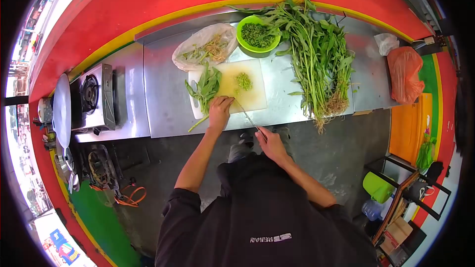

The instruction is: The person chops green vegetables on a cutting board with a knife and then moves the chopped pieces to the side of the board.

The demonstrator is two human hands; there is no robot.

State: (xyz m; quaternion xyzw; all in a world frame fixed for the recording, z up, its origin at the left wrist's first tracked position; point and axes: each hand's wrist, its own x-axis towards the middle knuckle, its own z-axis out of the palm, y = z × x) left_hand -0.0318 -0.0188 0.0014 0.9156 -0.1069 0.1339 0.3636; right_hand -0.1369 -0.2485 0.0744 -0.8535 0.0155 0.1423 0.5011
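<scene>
The left hand (220, 111) curls over long-stemmed leafy greens (207, 88) on the board (257, 97); the right hand (270, 142) grips a thin knife (247, 115).

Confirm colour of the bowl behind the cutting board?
Bright green bowl; shows best in the head view.
</scene>
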